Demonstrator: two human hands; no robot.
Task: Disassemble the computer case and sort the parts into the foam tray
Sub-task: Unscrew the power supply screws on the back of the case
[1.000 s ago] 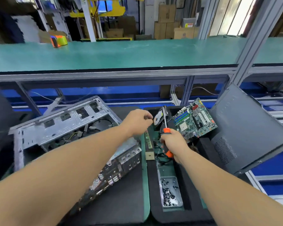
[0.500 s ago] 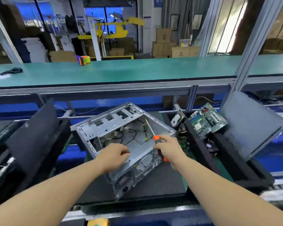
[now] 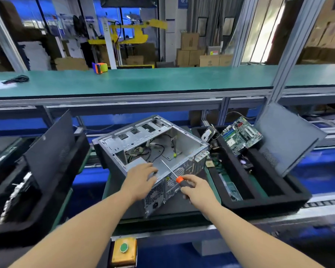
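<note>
Both hands back from foam tray (image 3: 263, 205) to case (image 3: 153, 144): left hand (image 3: 141, 178) spread on the rim, right hand (image 3: 196, 190) gripping screwdriver (image 3: 174, 176); next part due out.

blue sign (image 3: 182, 2), top centre: white characters, too blurred to read | cardboard box (image 3: 209, 60), upper right of centre: round printed logo, illegible | yellow-red label (image 3: 215, 53) above that box: unreadable | nothing else legible

Open grey computer case (image 3: 153, 149) tilted, just left of black foam tray (image 3: 263, 202)
</note>
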